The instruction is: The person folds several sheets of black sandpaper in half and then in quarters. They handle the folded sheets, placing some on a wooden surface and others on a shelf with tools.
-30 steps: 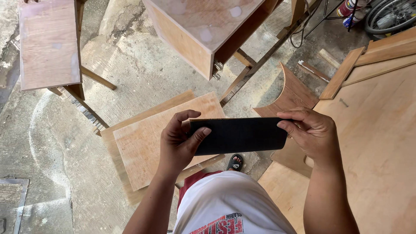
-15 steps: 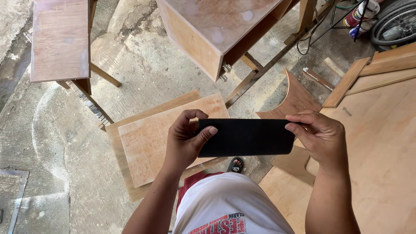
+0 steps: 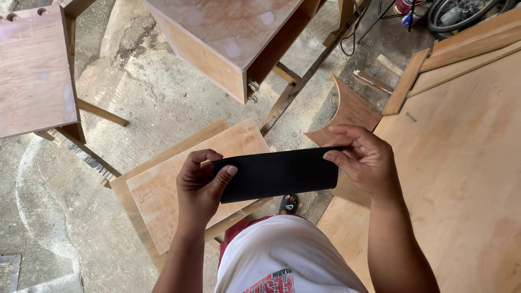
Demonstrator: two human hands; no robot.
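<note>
Both hands pinch one thing: your left hand (image 3: 201, 187) has the left end of the black sheet (image 3: 278, 173), thumb on top, fingers curled under; your right hand (image 3: 364, 160) nips the right end w/ fingertips along the upper edge. Neither grip is wide, just closed enough to clamp a thin strip. Sheet sits level, chest height, above your white shirt (image 3: 282, 255) and well clear of the floor.

Handling, as a guess: looks light and thin, prob. sandpaper or similar abrasive sheet. Matte, fine-grained face, straight-cut edges, long rectangle. Holds flat between two hands but likely flexes or creases if you take it by one corner, so keep hold at the short ends. Gritty face shouldn't slip.

Below it: sandalled foot (image 3: 288, 204) on the concrete floor (image 3: 163, 103), rough, cracked, stained. Just beyond, stacked plywood panels (image 3: 179, 184), pale, flat, square-cut, lying on the floor. To your right, big plywood sheet (image 3: 461, 163), smooth, reddish grain. A curved plywood offcut (image 3: 350, 111) leans near it.

Further out: wooden cabinet (image 3: 228, 38) on slim legs, another board (image 3: 35, 70) w/ round holes at far left, timber strips (image 3: 412, 76), and a coiled hose (image 3: 461, 12) top right.
</note>
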